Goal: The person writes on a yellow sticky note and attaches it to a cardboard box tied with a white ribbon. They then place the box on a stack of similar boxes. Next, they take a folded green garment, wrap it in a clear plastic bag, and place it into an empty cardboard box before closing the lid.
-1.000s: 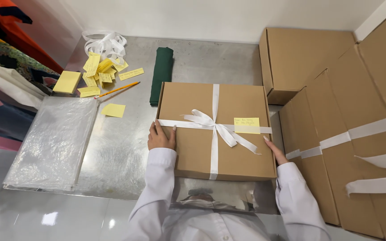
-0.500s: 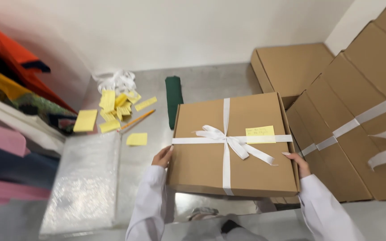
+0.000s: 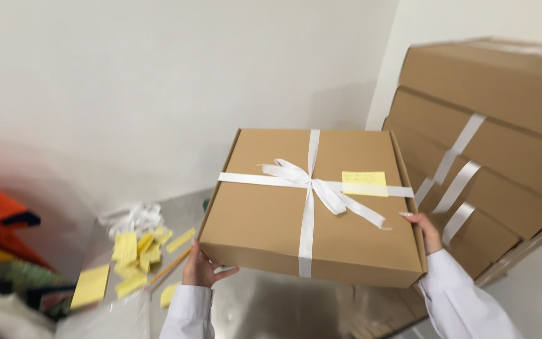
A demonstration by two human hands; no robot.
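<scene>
2 hands carry 1 flat brown cardboard box (image 3: 312, 207) up in the air, clear of the steel table (image 3: 265, 307). Left hand (image 3: 203, 270) cups the near-left bottom corner, fingers closed under the edge; right hand (image 3: 423, 231) clasps the right side wall. White ribbon (image 3: 308, 185) tied crosswise with a bow, yellow sticky note (image 3: 364, 183) on the lid. Stack of ribboned boxes (image 3: 490, 157) just right of it. Yellow notes (image 3: 134, 251) and pencil (image 3: 170, 266) lie on the table below-left. Step looks like transfer mid-lift; next move likely calls for keeping the box level and both grips firm.
</scene>
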